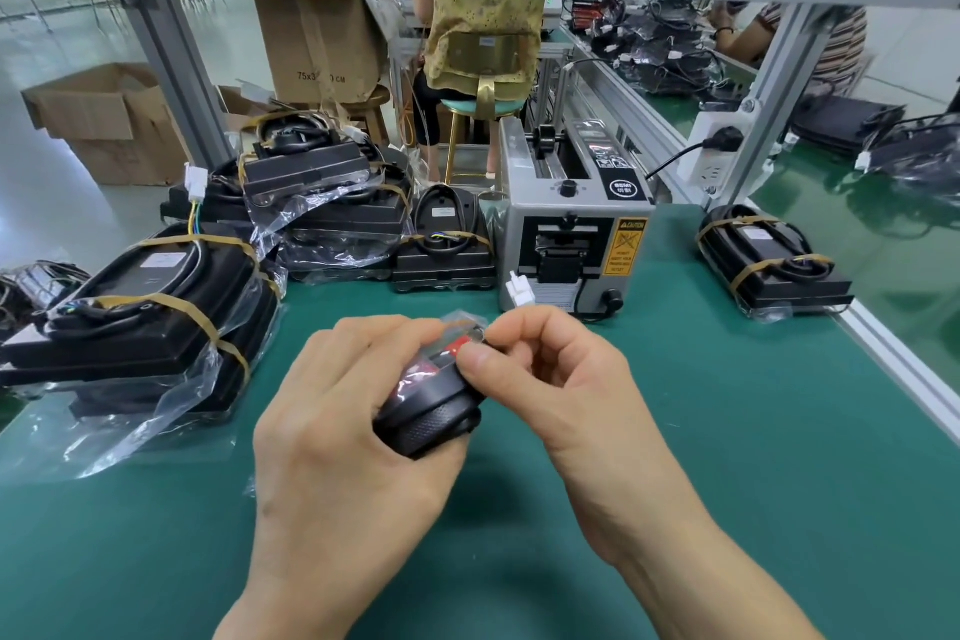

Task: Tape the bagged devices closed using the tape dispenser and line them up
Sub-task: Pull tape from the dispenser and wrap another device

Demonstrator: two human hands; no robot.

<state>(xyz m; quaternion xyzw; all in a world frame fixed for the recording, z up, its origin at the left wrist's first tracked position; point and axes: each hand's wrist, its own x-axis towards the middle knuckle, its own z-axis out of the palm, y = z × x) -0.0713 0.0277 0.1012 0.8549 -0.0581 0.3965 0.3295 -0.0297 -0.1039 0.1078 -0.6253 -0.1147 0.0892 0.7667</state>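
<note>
On the far left of the green work mat [727,431] lies a large black device in a clear plastic bag with tan rubber bands [140,307], its open bag end spread loose toward the front. Behind it, more black bagged devices are stacked in a pile [322,203], and one black unbagged device with a coiled cable [444,250] stands just beside the pile. At the centre, the left hand [343,421] curls its fingers round a small black bagged device with a red part [431,405], held above the mat. The right hand [545,369] pinches the clear bag top of this device with thumb and forefinger. Behind the hands stands the grey tape dispenser machine with a yellow caution label [571,234]. To the right, well apart, one more banded black bagged device [769,260] lies near the mat edge
</note>
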